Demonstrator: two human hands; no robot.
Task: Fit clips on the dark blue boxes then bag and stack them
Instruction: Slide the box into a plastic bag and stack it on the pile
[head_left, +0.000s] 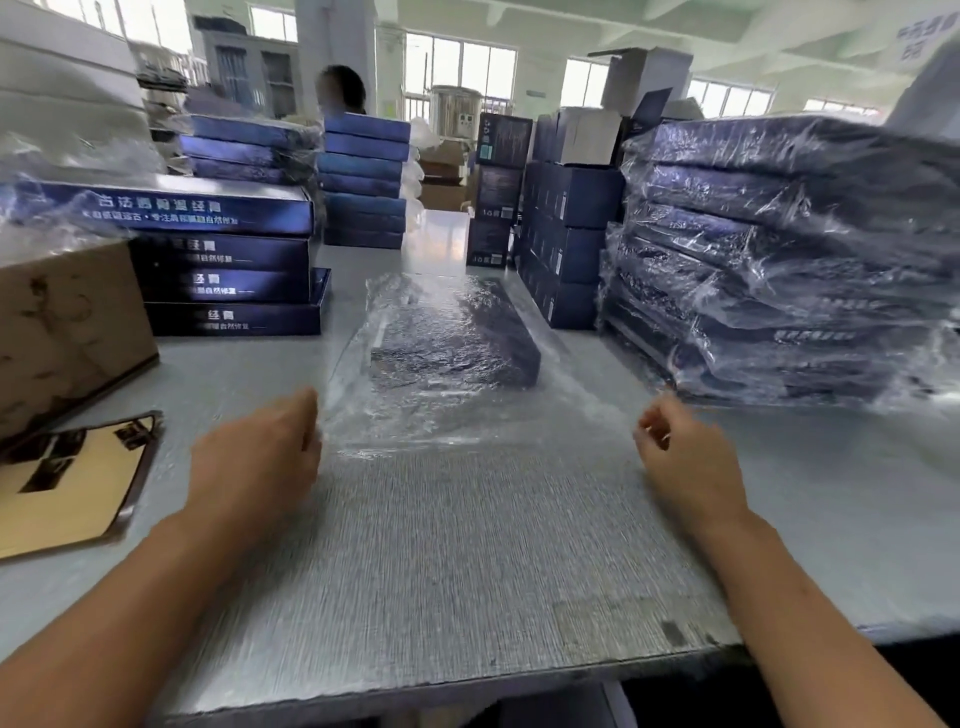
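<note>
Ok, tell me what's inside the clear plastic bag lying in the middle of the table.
Inside the clear plastic bag lies one long dark blue box, flat on the grey table. The crinkled film blurs its print, and any clip on it cannot be made out.

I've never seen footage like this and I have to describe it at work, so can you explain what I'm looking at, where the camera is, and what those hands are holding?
There is no machine here. The one picture comes from a camera worn on a person's head, looking forward and down, so the two bare arms are that person's own.

On the grey table lies a dark blue box inside a clear plastic bag. The left hand and the right hand are at the bag's near edge, one at each corner, seemingly pinching it; blur hides the exact grip.

To the right is a stack of bagged boxes. To the left are unbagged blue boxes, a cardboard carton and a tan card.
</note>
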